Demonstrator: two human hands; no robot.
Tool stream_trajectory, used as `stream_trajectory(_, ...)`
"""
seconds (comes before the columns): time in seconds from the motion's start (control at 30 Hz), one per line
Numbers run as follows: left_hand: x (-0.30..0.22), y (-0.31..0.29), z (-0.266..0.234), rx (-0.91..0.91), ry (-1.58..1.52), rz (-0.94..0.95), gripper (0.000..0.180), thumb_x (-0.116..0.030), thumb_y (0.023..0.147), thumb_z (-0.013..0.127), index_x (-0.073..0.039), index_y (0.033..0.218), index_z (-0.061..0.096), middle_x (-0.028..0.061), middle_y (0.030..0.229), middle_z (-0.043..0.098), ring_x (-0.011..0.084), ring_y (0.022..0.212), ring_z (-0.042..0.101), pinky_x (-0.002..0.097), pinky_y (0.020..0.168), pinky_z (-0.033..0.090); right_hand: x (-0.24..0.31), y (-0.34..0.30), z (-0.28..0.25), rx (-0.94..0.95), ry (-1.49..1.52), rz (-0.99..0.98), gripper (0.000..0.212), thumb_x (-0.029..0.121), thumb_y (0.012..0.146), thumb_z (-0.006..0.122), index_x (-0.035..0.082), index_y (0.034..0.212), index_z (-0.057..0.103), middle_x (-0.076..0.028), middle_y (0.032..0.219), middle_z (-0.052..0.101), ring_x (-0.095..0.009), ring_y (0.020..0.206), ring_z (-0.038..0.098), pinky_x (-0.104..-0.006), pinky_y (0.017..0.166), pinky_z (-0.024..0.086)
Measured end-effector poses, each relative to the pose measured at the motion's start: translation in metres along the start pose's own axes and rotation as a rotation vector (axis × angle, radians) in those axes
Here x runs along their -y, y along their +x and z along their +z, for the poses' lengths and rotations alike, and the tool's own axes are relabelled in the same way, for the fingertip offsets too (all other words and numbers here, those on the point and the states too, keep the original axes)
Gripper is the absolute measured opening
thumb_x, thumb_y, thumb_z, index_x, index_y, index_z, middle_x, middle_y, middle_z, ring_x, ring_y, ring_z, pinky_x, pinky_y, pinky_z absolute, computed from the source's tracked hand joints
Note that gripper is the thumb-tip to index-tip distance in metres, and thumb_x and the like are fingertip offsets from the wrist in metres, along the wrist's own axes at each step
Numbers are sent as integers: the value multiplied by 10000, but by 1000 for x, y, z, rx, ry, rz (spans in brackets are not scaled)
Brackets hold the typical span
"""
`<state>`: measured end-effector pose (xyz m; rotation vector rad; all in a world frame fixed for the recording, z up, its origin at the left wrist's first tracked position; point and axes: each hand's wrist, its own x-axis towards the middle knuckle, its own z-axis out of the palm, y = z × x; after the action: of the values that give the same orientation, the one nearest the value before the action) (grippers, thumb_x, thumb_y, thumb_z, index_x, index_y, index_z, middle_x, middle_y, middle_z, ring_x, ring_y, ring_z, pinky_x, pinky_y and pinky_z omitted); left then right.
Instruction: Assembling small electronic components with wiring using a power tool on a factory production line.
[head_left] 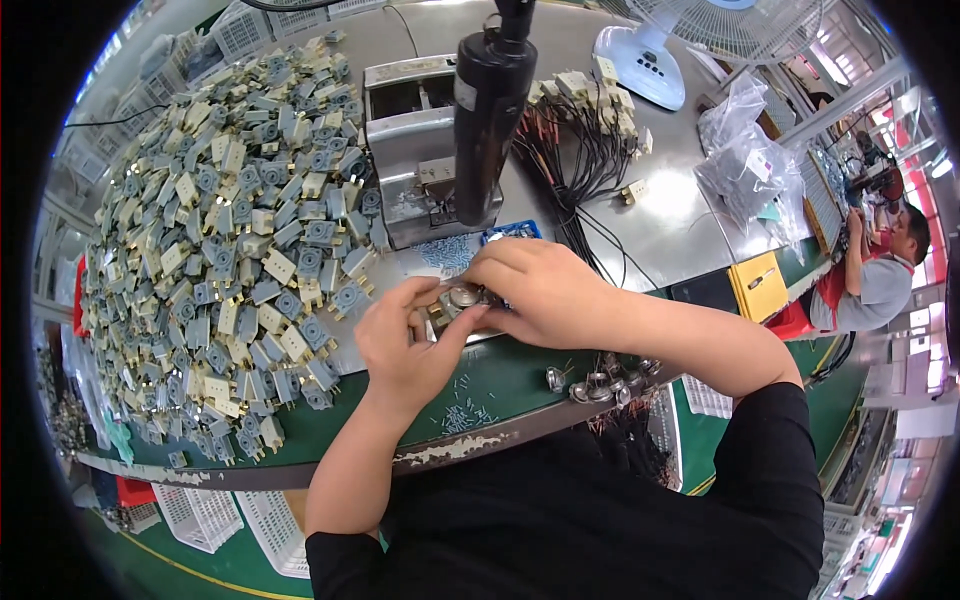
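Observation:
My left hand pinches a small cream-and-grey plastic housing with a round metal disc part on it. The fingers of my right hand close on the same piece from the other side and hide much of it. Just beyond my hands lie many small blue-grey screws, beside a blue tray partly covered by my right hand. A black cylindrical tool hangs over the metal fixture. Near my right forearm, several round metal parts sit along the table edge.
A large heap of grey-and-cream plastic housings covers the left side. Loose screws lie at the near edge. Black wires with cream connectors, a fan, plastic bags and a yellow object stand rightward. Another person works far right.

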<state>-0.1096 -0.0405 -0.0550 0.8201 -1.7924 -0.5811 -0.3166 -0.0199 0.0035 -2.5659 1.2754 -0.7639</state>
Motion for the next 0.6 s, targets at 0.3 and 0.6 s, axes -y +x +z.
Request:
stream_trajectory(0.3,8,5,-3,251,-150,334,530,-314,745,923,-11,1107,681,108,914,757,239,688,711,338,626,538,-99,14,-64,-755,-107,53,251,206,1059,503,1,982,628,-94,884,684,-161,780,640,-309,702,507)
stream_trajectory(0.6,8,5,13,339,-179,410,294,-273,839,844,-22,901,705,81,730,700,244,606,672,343,597,543,-279,35,-66,-737,-833,329,341,282,1006,594,-5,1190,585,-219,873,649,-414,925,606,-576,883,458)
